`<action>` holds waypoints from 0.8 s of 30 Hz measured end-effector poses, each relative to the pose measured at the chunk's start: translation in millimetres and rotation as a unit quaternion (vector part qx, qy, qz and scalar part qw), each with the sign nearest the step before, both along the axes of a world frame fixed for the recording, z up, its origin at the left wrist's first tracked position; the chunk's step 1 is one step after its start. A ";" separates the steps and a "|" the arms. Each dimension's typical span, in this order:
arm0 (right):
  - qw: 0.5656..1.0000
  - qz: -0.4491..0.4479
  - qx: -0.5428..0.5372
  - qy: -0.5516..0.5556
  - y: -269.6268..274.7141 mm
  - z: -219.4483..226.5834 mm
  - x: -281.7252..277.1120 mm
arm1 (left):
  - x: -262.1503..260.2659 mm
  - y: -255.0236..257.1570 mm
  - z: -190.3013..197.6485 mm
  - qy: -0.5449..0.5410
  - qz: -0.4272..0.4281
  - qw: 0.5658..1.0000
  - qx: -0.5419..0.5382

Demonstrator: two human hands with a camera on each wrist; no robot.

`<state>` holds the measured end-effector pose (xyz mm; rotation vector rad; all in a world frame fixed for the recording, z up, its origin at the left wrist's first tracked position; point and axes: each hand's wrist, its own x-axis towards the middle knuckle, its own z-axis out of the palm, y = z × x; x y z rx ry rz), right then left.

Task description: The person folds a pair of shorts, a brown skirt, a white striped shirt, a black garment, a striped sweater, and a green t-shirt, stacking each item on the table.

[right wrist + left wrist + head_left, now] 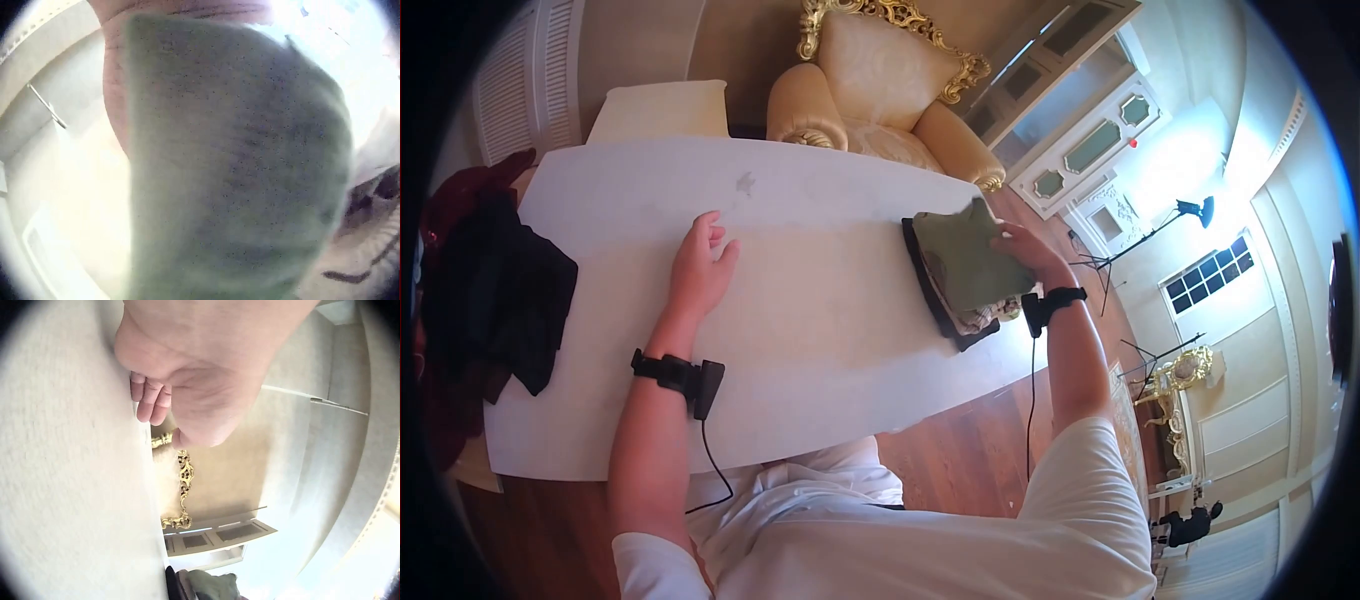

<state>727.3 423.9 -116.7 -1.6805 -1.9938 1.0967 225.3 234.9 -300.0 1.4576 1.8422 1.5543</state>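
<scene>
**Right hand on the green cloth, left hand flat on the table**

Your right hand (pixel 1022 248) grips the folded green cloth (pixel 962 258) at its far edge, on top of the stack of folded clothes (pixel 948 312) near the table's right end; holding it there likely keeps the fold together over the stack. Your left hand (pixel 700 270) rests on the white table (pixel 820 330), fingers relaxed and nearly straight, holding nothing, probably steadying you. A dark heap of clothes (pixel 500 300) lies at the left end.
</scene>
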 end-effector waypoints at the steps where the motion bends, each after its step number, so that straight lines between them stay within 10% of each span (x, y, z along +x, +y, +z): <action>1: 1.000 -0.013 -0.011 0.019 -0.1 -9.6 5.6 | 0.2 0.1 0.4 0.006 0.001 1.000 0.000; 10: 0.992 -0.027 0.079 -0.100 -4.2 -19.5 10.7 | -1.5 1.1 -2.3 0.033 -0.004 0.999 0.002; 15: 0.886 0.045 0.357 -0.292 -2.9 -32.5 13.7 | -2.2 0.9 -2.8 0.030 -0.005 1.000 0.002; 20: 0.861 0.056 0.316 -0.395 -68.7 -39.8 -35.6 | -2.9 4.1 -7.3 0.026 -0.012 1.000 -0.001; 24: 0.920 0.014 0.204 -0.334 -79.7 -76.0 -39.0 | -5.0 3.9 -12.2 0.032 -0.013 0.999 -0.004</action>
